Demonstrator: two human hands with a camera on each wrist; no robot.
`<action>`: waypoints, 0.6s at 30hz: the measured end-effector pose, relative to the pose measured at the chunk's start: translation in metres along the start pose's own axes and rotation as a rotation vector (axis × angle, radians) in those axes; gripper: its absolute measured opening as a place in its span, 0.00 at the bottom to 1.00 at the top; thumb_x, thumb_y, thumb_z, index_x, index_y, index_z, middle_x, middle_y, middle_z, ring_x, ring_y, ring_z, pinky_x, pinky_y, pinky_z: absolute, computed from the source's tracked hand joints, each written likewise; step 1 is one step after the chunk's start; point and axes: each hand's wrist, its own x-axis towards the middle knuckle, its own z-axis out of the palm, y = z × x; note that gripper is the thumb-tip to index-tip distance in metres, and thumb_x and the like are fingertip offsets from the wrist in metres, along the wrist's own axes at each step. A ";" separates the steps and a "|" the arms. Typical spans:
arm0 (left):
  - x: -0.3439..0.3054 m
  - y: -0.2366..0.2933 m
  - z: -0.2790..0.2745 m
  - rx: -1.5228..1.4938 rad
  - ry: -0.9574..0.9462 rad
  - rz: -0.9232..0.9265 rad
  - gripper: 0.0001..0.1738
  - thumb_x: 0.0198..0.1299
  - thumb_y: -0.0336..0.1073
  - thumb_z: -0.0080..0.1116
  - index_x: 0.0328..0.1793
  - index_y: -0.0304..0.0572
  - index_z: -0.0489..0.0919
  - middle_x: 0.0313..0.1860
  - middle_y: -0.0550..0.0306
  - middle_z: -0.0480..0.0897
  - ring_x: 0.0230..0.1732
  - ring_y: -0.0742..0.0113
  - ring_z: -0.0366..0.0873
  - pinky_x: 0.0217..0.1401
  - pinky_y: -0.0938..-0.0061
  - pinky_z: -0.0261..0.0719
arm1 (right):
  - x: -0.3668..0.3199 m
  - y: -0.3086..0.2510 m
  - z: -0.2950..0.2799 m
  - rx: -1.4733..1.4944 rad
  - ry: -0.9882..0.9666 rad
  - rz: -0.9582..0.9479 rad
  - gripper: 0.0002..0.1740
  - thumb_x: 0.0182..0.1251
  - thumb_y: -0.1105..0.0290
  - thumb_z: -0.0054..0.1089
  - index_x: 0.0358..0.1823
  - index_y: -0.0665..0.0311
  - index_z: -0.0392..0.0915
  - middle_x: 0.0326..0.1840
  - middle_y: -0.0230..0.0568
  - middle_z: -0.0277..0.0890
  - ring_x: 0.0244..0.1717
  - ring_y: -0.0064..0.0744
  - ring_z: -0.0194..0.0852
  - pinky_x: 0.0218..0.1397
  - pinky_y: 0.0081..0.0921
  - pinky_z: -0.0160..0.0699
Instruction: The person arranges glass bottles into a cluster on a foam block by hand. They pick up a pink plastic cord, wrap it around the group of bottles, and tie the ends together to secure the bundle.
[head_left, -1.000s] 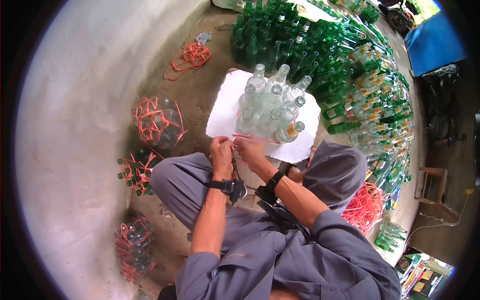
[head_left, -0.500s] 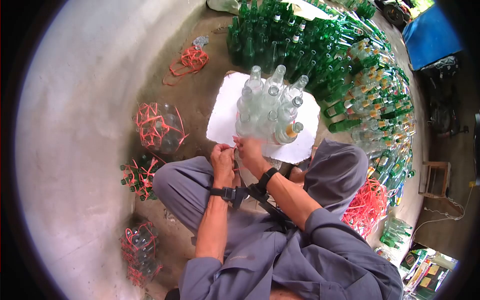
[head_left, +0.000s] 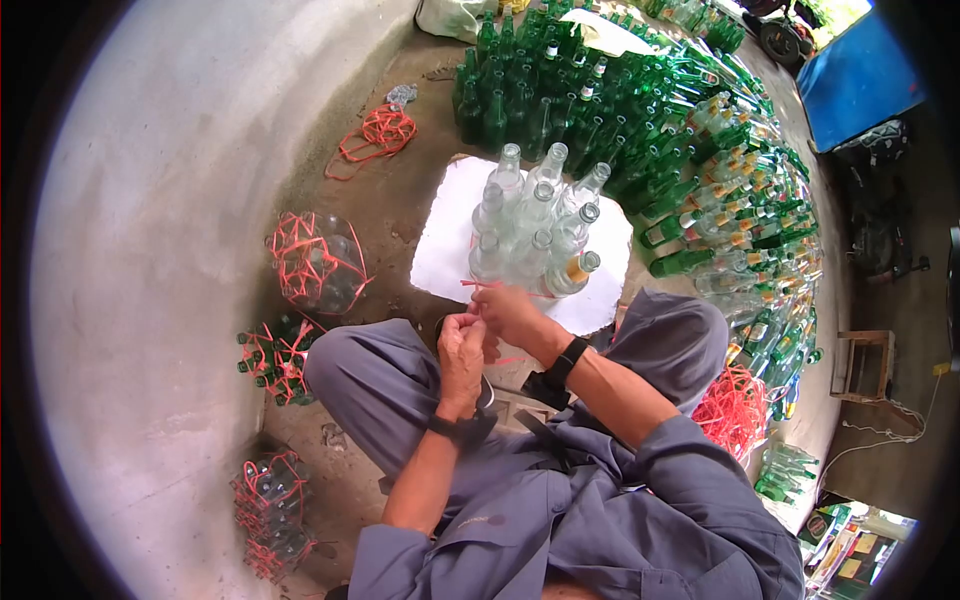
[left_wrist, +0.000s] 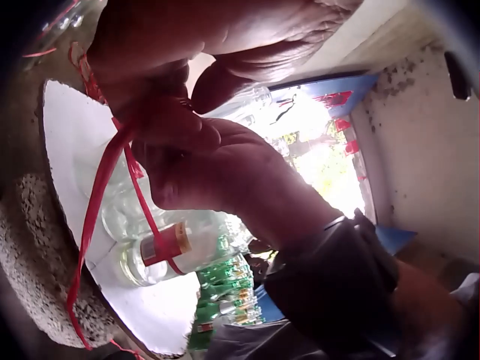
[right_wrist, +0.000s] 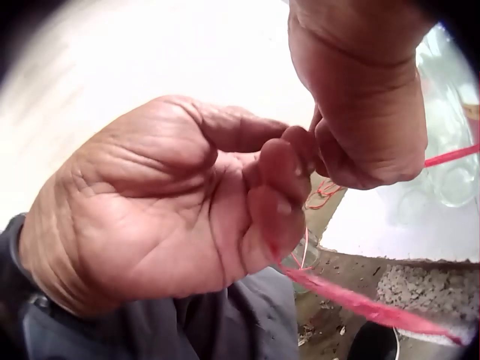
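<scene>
A cluster of clear glass bottles (head_left: 537, 235) stands upright on a white foam board (head_left: 445, 240), and red plastic twine (left_wrist: 97, 187) runs across its near side. My left hand (head_left: 460, 362) and right hand (head_left: 515, 315) meet fingertip to fingertip at the board's near edge. In the right wrist view the left hand (right_wrist: 150, 210) curls its fingers on the twine (right_wrist: 367, 304), whose tail hangs out below. The right hand (left_wrist: 217, 169) pinches the twine close beside them; the exact pinch is hidden behind the fingers. A front bottle (left_wrist: 180, 244) carries a red and yellow label.
Many green bottles (head_left: 540, 120) crowd the floor behind and right of the board. Along the wall (head_left: 150, 250) sit bottle bundles (head_left: 320, 260) tied with red twine. A loose twine coil (head_left: 385, 130) lies at the back left, and a red twine heap (head_left: 730, 410) beside the right knee.
My left hand has shifted right and down, in under the right hand, with its wrist turned. The right hand moved slightly right and lower. The bottles stay on the board.
</scene>
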 end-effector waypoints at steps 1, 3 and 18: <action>-0.005 -0.001 -0.002 -0.002 0.000 -0.001 0.09 0.70 0.36 0.53 0.47 0.37 0.72 0.26 0.57 0.79 0.20 0.74 0.72 0.21 0.80 0.67 | -0.003 -0.003 -0.006 -0.004 -0.137 0.049 0.08 0.71 0.66 0.56 0.35 0.62 0.76 0.22 0.26 0.69 0.14 0.17 0.59 0.15 0.20 0.55; -0.017 -0.001 -0.008 0.011 -0.092 -0.015 0.11 0.73 0.40 0.50 0.46 0.39 0.72 0.24 0.56 0.79 0.19 0.73 0.73 0.21 0.80 0.68 | -0.015 -0.015 -0.004 0.057 -0.172 0.057 0.08 0.71 0.69 0.57 0.34 0.63 0.76 0.24 0.30 0.71 0.15 0.15 0.56 0.15 0.17 0.51; -0.077 0.011 -0.028 0.109 -0.376 -0.015 0.15 0.74 0.41 0.51 0.48 0.35 0.80 0.26 0.61 0.80 0.27 0.75 0.76 0.35 0.81 0.74 | -0.098 -0.090 0.034 -0.611 -0.278 -0.157 0.11 0.68 0.68 0.61 0.36 0.72 0.81 0.29 0.38 0.83 0.17 0.13 0.63 0.14 0.15 0.54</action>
